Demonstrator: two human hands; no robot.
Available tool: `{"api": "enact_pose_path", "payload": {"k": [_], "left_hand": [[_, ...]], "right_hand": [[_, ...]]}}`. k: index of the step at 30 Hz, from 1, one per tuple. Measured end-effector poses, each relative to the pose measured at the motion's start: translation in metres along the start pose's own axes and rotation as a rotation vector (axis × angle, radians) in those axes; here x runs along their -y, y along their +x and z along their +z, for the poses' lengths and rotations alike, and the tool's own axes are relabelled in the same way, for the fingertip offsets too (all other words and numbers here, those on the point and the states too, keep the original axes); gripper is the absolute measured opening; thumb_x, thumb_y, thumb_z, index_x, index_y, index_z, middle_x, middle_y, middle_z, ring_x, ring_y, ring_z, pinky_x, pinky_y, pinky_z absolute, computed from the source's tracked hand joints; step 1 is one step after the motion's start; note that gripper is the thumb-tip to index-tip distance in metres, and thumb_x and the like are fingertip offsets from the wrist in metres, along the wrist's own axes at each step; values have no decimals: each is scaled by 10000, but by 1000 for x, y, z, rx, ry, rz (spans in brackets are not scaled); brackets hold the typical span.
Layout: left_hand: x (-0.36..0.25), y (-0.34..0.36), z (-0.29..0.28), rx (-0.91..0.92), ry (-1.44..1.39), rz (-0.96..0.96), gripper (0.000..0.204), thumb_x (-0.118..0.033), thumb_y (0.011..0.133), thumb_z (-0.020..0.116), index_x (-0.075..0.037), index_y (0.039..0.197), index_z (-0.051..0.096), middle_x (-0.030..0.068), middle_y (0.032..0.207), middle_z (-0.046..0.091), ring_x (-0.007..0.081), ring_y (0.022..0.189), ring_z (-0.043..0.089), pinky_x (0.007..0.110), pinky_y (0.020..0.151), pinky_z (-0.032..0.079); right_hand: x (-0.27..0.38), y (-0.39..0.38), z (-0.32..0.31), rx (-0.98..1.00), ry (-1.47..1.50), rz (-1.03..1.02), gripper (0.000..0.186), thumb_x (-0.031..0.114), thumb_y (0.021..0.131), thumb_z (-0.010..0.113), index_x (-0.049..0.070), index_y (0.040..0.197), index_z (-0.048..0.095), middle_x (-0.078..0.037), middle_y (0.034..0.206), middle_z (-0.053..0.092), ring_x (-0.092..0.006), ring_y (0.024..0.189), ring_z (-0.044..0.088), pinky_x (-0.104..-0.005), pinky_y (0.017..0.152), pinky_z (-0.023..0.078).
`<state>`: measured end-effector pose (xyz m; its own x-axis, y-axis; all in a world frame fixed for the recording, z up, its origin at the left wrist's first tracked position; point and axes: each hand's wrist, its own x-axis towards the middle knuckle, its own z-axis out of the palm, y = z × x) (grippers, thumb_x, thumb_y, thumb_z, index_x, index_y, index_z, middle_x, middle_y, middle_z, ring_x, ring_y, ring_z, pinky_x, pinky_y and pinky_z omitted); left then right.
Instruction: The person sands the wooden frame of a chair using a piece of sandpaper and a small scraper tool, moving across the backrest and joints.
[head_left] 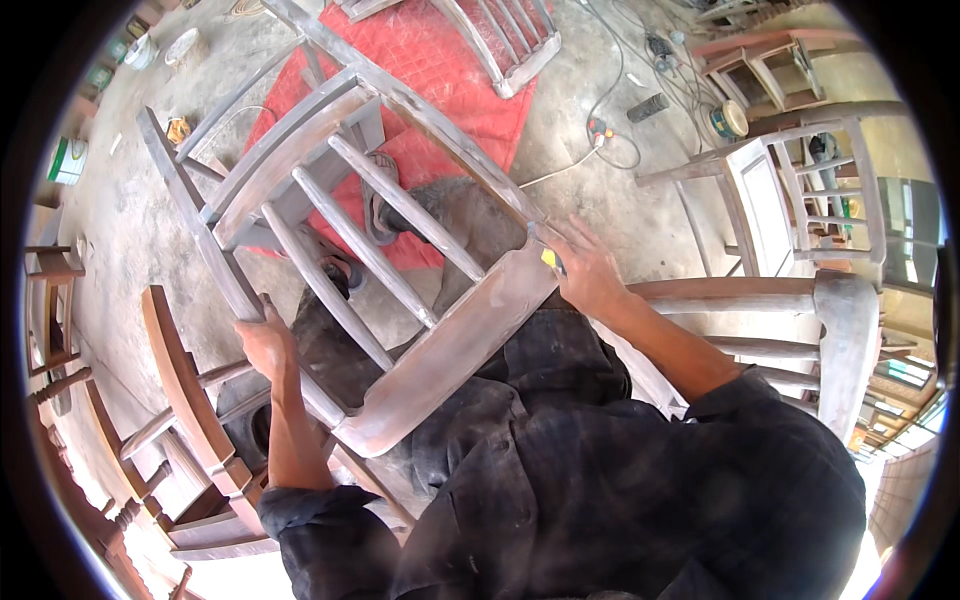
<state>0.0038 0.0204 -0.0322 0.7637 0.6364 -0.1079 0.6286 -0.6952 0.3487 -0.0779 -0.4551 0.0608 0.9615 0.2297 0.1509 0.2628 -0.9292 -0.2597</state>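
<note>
A wooden chair with a greyish, dusty finish lies tilted across my lap, its wide top rail towards me and its slatted back facing up. My left hand is closed around its left back post. At the right end of the top rail, my right hand bends over the corner where rail and post meet. A small yellow piece with a dark edge shows under that hand; most of it is hidden, and I cannot tell its kind. The fingers there are slightly blurred.
Brown and grey chair parts stand close on my left. Another grey chair is near my right elbow, with a white-seated chair beyond it. A red mat lies ahead on the concrete floor, and cables run beside it.
</note>
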Motion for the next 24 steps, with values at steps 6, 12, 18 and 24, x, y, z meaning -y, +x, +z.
{"api": "enact_pose_path", "payload": {"k": [6,12,18,24], "left_hand": [[-6,-5,-2,27,-7,-11,654,-559,896,683,36,1139,561,322,1035,708,502,1002,681,562,882,520],[-7,-3,-2,-2,-8,-5,695,-608,893,670,44,1108,564,324,1010,709,504,975,686,559,861,527],[-5,-1,-2,-22,-11,2,677,-599,899,667,41,1089,555,334,988,704,500,974,688,556,859,527],[0,-4,-2,6,-22,22,643,-566,913,666,38,1097,549,333,990,705,501,974,687,556,861,527]], "right_hand": [[11,18,3,92,-43,-85,536,8,809,637,-60,1335,553,-240,1310,631,-375,1271,578,-416,1127,427],[12,23,8,85,-135,-150,525,25,821,630,-109,1320,536,-233,1227,652,-375,1226,583,-415,1087,447],[11,17,6,63,-86,-149,525,6,824,610,-129,1324,524,-269,1249,634,-388,1228,566,-424,1078,442],[20,26,6,52,-73,-136,492,1,839,602,-129,1309,536,-291,1281,617,-400,1261,551,-434,1102,426]]}}
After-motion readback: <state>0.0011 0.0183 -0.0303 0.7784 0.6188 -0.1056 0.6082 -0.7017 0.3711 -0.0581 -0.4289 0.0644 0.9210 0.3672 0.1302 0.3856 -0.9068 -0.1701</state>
